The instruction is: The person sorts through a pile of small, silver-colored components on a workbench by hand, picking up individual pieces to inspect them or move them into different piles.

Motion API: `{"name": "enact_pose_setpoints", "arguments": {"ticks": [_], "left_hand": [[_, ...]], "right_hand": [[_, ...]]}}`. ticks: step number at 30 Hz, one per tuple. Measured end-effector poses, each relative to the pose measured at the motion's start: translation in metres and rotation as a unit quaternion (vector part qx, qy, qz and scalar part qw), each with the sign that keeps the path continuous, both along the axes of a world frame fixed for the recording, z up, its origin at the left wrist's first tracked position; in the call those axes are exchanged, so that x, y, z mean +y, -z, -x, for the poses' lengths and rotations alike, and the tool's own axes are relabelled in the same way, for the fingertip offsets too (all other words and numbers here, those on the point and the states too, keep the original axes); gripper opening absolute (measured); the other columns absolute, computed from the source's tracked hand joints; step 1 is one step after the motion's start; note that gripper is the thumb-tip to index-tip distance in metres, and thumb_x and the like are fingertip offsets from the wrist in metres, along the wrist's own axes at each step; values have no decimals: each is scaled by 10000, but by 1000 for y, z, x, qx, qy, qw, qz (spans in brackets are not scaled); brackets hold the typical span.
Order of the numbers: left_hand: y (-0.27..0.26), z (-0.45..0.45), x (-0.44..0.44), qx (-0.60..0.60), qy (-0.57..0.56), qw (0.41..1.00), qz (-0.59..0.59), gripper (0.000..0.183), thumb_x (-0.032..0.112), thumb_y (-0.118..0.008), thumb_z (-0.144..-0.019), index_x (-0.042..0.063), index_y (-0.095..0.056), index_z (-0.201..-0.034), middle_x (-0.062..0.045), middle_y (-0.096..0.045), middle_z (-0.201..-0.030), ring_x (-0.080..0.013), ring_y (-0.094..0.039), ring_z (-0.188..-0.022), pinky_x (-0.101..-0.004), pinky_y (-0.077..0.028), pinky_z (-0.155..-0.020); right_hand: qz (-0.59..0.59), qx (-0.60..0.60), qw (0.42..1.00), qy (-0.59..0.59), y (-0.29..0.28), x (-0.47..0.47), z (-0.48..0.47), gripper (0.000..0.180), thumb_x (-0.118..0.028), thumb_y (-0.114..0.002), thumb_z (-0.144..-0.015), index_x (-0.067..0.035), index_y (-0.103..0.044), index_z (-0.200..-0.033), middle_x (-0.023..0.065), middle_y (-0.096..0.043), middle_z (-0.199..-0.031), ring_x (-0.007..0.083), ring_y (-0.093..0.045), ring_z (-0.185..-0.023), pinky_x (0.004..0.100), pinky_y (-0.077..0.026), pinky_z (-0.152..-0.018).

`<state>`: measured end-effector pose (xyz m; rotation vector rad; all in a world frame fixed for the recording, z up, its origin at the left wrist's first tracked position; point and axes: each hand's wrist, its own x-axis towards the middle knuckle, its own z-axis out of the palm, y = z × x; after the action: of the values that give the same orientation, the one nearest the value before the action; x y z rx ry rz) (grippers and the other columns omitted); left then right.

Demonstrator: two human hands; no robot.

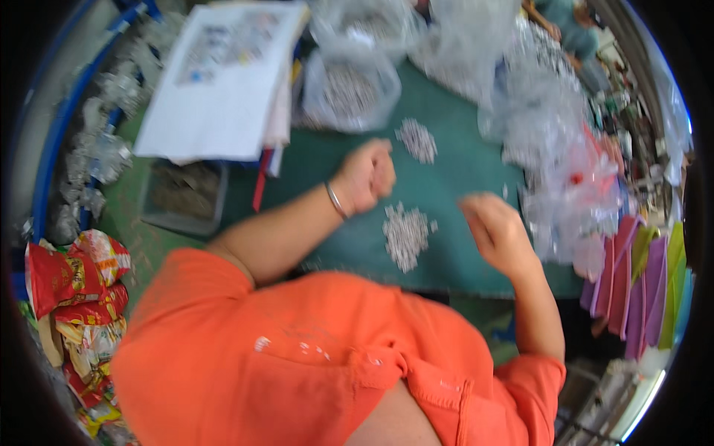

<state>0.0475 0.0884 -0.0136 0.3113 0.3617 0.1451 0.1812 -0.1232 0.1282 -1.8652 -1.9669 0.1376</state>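
My left hand (368, 175), with a metal bangle on the wrist, hovers over the green tabletop (446, 173) with its fingers curled in. Whatever may be inside that curl is hidden. Close to it lie two heaps of small pale grey pieces: a smaller far heap (417, 140) and a larger near heap (407, 237). To the right of the near heap is my right hand (496, 231), bent at the fingers and blurred. I cannot see whether it holds anything. The pieces are too small and blurred to identify.
Open plastic bags of similar pieces (348, 92) stand at the back. More clear plastic bags (558, 167) crowd the right side. Printed sheets (217, 95) lie at the back left above a plastic tub (184, 195). Another person (577, 33) is at the far right.
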Motion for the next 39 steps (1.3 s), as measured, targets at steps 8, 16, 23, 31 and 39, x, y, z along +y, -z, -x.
{"name": "enact_pose_setpoints", "arguments": {"ticks": [8,16,23,31,39], "left_hand": [[-12,8,-1,10,-14,1000,-3,370,254,-482,-979,160,-356,-643,43,-302,-544,-80,-277,-453,-232,-207,-393],[-12,7,0,16,-10,1000,5,389,258,-469,-991,163,-368,-628,46,-309,-550,-79,-285,-454,-225,-217,-385],[-17,7,0,22,-15,1000,2,388,260,-471,-996,161,-373,-633,44,-311,-550,-72,-282,-454,-218,-210,-379],[-15,8,3,21,-10,1000,2,383,256,-453,-1004,151,-375,-644,42,-315,-559,-70,-276,-463,-215,-211,-383],[-14,9,4,12,-2,1000,-3,387,257,-439,-1010,149,-378,-643,44,-320,-562,-69,-283,-467,-214,-213,-383]], "right_hand": [[19,102,994,33,110,9,28,647,-344,-681,-858,-16,-466,-1372,191,-449,-1443,363,-422,-1340,482,-319,-1117],[-12,156,984,-89,108,13,35,381,-165,-688,-841,18,-607,-1165,192,-566,-1297,367,-527,-1236,450,-437,-1026],[-116,16,993,26,119,78,-11,275,25,-604,-835,18,-630,-1109,170,-606,-1223,358,-570,-1143,408,-468,-973],[-115,58,990,59,128,64,-26,337,90,-557,-811,-10,-650,-1119,140,-632,-1178,337,-583,-1059,396,-470,-923],[-76,107,990,44,121,38,-19,347,122,-536,-787,6,-650,-1094,138,-635,-1170,337,-590,-1070,401,-468,-946]]}}
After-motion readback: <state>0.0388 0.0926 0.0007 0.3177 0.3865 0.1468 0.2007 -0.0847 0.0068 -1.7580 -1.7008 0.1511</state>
